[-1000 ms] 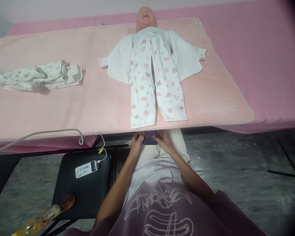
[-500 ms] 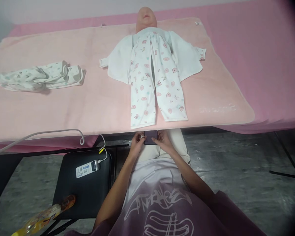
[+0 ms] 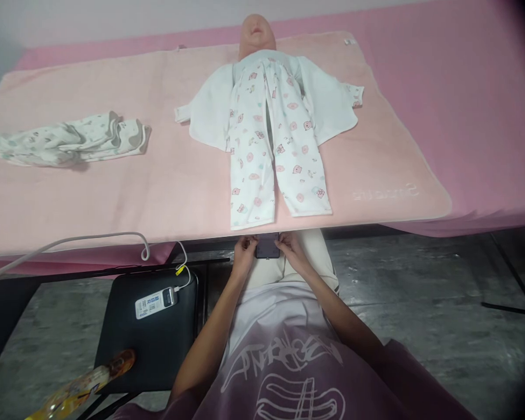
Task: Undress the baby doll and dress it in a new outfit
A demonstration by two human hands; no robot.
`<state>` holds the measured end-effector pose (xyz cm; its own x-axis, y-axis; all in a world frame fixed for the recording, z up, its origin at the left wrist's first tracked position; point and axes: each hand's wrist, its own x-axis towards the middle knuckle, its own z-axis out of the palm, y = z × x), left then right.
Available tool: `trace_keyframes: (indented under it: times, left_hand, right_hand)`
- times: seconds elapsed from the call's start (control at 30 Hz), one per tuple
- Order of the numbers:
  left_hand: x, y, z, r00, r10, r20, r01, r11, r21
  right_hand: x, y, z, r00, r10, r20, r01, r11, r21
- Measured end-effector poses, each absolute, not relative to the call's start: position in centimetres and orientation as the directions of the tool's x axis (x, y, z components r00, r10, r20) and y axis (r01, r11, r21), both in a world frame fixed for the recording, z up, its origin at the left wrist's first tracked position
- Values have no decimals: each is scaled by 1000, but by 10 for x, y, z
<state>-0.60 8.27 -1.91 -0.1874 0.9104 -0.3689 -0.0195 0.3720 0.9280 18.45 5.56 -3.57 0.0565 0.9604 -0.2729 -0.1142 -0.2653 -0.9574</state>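
Note:
A dark smartphone (image 3: 268,247) rests over my lap, just below the table's front edge. My left hand (image 3: 245,251) grips its left side, and my right hand (image 3: 289,245) grips its right side. The edge of the mat hides part of the fingers. Beyond them on the mat lies a baby doll (image 3: 256,36), face up with its head at the far side. White baby trousers (image 3: 254,157) with a pink animal print are spread over it, legs toward me. Under the trousers a white baby top (image 3: 336,111) fans out to both sides.
Another printed baby garment (image 3: 70,140) lies bunched on the pink mat (image 3: 179,186) at left. Below it, a black stool (image 3: 157,344) holds a white power bank (image 3: 156,302) with a white cable (image 3: 83,236) and a bottle (image 3: 83,391).
My right thumb has shifted from the phone's lower face up toward its right edge. The view has tilted slightly; the doll and clothes lie as before.

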Motion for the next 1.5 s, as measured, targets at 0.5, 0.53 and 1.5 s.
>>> trace_keyframes:
  times: [0.5,0.53,1.5]
  left_hand:
    - [-27,60,-6,-46,947,-317,-53,315,948]
    - [-27,60,-5,-45,947,-318,-56,315,947]
    - [-64,120,228,191,963,191,155,-222,963]
  right_hand:
    - [184,67,-39,114,954,-278,-73,-270,-960]
    - [184,67,-40,118,953,-277,-64,-271,-960]
    - [303,49,196,-153,892,425,364,451,-815]
